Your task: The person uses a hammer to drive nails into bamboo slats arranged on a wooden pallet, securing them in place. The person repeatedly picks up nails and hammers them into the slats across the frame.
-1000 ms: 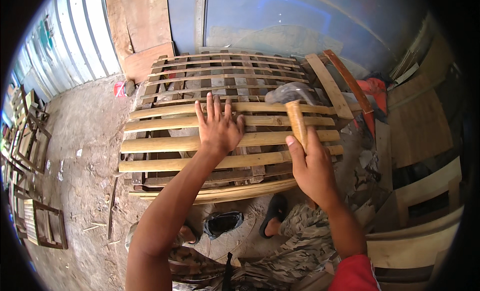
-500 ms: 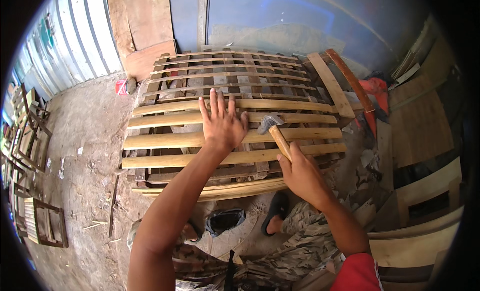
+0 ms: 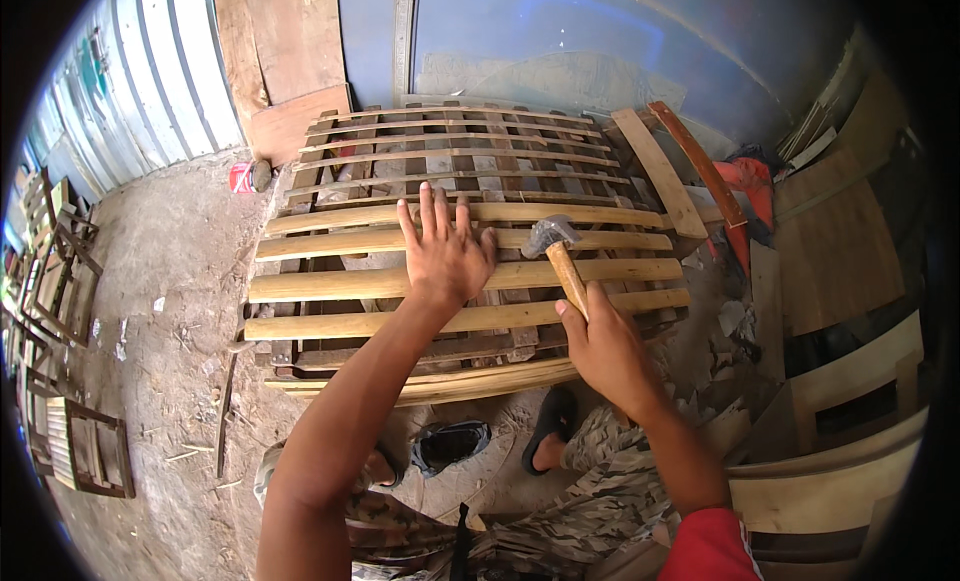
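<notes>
While a slatted wooden frame [image 3: 463, 163] fills the middle, pale bamboo slats [image 3: 340, 283] across it, the step in hand looks like hammering one down: the left hand [image 3: 447, 264] lies on them, its grip flat, fanned and empty, and the right hand's [image 3: 607, 349] grip is wrapped round a claw hammer [image 3: 566, 272], its head above a slat. A further blow would call for left fingers well clear; any nail, and whether the hammer head touches bamboo, I cannot make out

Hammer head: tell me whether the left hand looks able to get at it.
Probably yes: the left hand rests open on the yellow slats, left of the hammer head, with nothing visible in between.
</notes>
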### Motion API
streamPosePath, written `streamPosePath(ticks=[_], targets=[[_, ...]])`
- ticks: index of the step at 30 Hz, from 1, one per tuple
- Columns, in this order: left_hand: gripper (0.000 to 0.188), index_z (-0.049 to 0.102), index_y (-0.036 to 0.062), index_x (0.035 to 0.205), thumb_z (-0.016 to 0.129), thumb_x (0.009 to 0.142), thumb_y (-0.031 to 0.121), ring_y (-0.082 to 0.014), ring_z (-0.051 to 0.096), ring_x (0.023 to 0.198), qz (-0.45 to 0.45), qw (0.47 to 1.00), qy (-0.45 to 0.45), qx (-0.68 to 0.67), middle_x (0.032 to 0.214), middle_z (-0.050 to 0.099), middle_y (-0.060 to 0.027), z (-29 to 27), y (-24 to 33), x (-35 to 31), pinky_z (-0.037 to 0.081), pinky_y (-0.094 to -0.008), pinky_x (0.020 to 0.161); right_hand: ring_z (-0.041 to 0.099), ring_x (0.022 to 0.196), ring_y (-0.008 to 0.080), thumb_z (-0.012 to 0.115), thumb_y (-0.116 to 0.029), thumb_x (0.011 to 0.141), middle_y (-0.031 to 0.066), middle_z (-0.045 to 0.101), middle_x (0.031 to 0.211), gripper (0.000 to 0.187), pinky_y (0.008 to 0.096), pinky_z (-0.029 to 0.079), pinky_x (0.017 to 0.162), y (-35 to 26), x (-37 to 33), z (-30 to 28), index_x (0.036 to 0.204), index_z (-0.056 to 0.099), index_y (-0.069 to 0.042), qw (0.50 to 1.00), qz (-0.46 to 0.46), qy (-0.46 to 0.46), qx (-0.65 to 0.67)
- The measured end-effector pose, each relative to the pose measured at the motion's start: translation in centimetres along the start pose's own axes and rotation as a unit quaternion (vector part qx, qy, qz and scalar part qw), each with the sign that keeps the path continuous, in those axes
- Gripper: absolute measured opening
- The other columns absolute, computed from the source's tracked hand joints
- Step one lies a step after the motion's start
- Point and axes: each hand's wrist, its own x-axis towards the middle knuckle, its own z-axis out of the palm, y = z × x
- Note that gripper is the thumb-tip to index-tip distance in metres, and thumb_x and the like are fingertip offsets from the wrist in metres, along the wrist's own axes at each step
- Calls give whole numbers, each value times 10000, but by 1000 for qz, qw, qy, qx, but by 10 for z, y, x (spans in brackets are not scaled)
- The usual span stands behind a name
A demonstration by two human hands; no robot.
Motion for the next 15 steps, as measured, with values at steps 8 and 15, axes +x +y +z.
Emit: streamPosePath(ticks=[8, 15], targets=[[714, 352, 15, 1543, 299, 1032, 512, -378, 75, 1568, -1, 1000, -2, -7, 1633, 269, -232, -1, -1, 0, -20, -609, 1236, 632, 684, 470, 583, -285, 1039, 251, 625, 731, 297, 505, 469, 590, -13, 1, -10, 1025, 520, 5, 999, -7, 35, 12], [724, 350, 13, 1544, 301, 1031, 521, -378, 77, 1567, 8, 1000, 5, 2, 1632, 272, -232, -3, 3, 3, -23, -611, 1234, 640, 665, 469, 590, -250, 1022, 259, 634, 719, 275, 532, 474, 576, 5, 1, 10, 1008, 508, 13, 997, -56, 44, -25]])
